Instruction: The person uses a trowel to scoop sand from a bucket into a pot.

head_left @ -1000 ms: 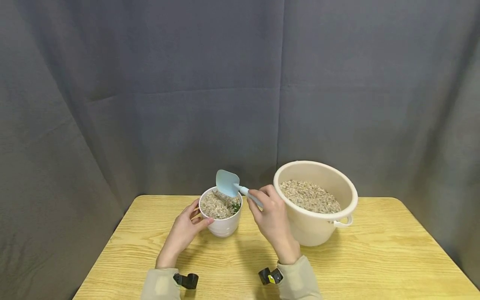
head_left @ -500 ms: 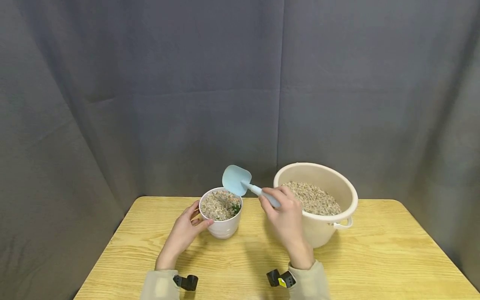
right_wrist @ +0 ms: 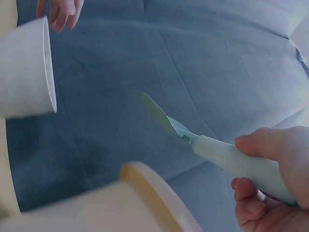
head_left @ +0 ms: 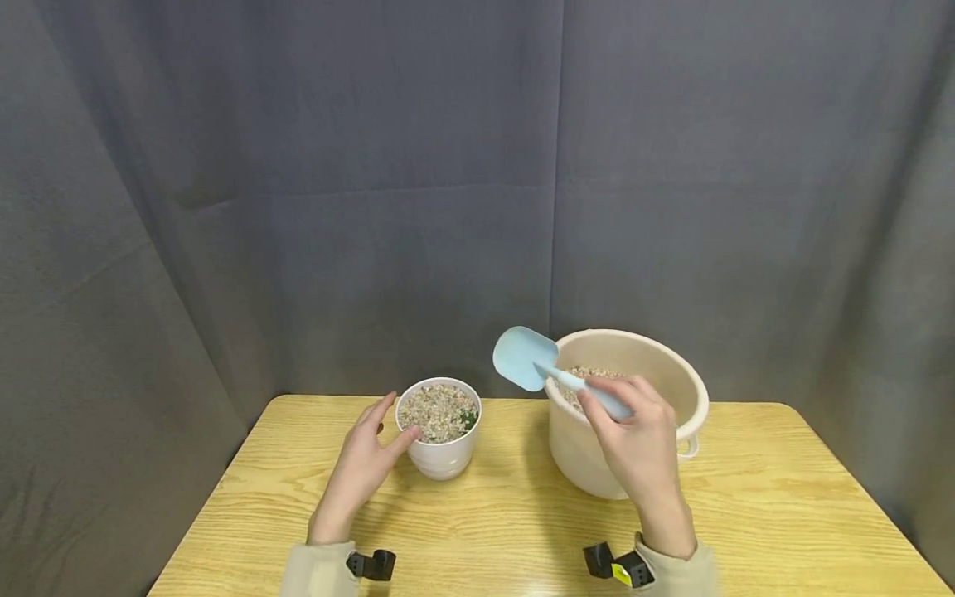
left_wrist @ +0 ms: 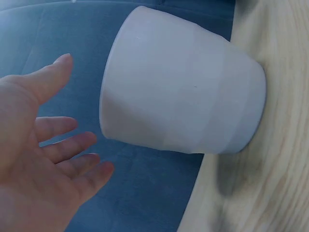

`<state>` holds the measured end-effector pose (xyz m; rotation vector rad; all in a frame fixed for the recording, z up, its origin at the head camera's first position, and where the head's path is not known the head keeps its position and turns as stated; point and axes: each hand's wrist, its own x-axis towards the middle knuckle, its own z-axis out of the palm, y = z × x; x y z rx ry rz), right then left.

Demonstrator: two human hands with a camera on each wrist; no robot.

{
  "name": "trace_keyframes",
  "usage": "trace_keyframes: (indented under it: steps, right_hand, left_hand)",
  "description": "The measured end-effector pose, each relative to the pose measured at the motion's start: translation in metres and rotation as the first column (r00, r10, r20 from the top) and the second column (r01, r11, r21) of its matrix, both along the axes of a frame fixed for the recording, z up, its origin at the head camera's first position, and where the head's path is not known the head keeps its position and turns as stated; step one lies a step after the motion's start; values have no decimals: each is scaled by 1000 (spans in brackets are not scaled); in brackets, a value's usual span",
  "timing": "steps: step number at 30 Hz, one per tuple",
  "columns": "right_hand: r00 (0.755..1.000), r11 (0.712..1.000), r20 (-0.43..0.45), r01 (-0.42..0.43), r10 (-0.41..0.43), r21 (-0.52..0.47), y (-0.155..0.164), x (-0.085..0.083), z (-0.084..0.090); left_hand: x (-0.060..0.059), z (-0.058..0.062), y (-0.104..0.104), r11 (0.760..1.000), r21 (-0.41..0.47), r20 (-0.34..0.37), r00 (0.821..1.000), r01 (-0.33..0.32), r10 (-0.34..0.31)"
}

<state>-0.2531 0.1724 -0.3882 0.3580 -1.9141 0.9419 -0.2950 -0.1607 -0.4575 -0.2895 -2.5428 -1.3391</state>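
Scoop (head_left: 555,375) moved right over bucket (head_left: 589,464), blade up-left; right hand (head_left: 637,439) grips handle; left hand (head_left: 366,460) loose.

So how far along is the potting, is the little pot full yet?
Nearly: the pot holds gravel close to its rim. The right hand holds the empty scoop over the bucket; the left hand rests open beside the pot. Any topping-up is left.

you're getting soft, even light from above in the head view, with faint shadows lying under the white pot (head_left: 438,452) and the bucket (head_left: 589,464), while both wrist views are turning bluish and hazy, the table (left_wrist: 260,193) smearing and the bucket rim (right_wrist: 159,193) sitting out of focus.
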Motion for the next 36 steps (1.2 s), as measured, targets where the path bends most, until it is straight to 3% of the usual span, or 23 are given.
trace_keyframes:
  steps: [8,17,25,30,36]
  right_hand:
    - [999,999,11,48,-48,-6,33,10,2]
    - [991,993,65,114,-115,29,68,12,1]
    - [987,987,61,145,-149,67,78,12,-1]
    - [982,983,95,155,-164,95,81,11,-2]
    - [979,978,106,158,-174,138,85,6,-12]
  left_hand:
    - [5,14,13,1000,-25,-98,995,17,-20]
    - [10,26,61,992,12,-189,975,123,-119]
    - [3,24,100,971,44,-143,964,233,-225]
    - [-6,19,125,940,127,-97,948,315,-305]
    - [-12,15,149,905,223,-77,932,363,-355]
